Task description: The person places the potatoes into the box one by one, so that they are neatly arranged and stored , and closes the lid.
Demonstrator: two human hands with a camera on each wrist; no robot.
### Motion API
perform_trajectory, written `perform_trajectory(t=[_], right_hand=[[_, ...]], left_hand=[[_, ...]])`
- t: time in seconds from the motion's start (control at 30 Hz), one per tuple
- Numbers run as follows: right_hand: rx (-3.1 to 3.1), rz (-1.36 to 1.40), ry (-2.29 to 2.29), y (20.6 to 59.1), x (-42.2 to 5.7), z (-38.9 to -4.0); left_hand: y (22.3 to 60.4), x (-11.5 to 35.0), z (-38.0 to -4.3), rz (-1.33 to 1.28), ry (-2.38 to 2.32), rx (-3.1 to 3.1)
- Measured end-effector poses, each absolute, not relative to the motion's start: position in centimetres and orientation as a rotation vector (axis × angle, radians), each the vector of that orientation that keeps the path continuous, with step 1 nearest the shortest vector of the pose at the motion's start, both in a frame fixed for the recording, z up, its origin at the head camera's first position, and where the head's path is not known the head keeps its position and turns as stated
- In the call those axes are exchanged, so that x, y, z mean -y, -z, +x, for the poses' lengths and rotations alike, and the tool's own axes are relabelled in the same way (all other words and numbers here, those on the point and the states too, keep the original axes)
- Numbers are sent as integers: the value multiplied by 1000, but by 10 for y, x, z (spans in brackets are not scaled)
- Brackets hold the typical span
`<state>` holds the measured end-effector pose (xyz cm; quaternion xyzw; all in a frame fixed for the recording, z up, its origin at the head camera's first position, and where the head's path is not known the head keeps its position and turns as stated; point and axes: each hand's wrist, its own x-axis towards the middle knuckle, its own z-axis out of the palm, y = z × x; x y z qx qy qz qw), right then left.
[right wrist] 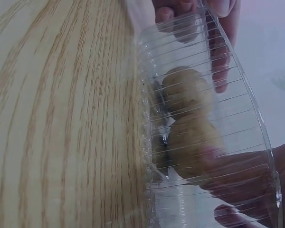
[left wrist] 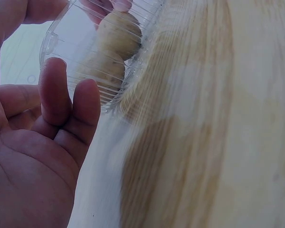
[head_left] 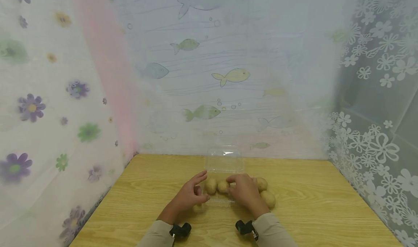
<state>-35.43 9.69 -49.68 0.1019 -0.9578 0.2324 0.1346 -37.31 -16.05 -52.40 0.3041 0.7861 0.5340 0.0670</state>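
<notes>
A clear plastic clamshell container lies on the table with its lid raised at the back. Inside sit two potatoes, a left potato and a right potato, side by side. My right hand reaches over the container's right side and holds the right potato between curved fingers and thumb. The right wrist view shows a fingertip against that potato through the ribbed clear wall. My left hand is at the container's left edge, fingers apart and holding nothing, with the left potato close by.
Two more potatoes, a rear one and a front one, lie on the wooden table just right of the container, partly behind my right hand. Patterned curtains hang beyond the table and at both sides.
</notes>
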Motion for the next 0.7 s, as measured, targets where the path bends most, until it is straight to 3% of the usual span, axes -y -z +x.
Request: perform_trajectory(t=[0.7], right_hand=[[2762,340,-704,492,-102,-351]], left_hand=[[523,159,-373,910,-1628,-2345]])
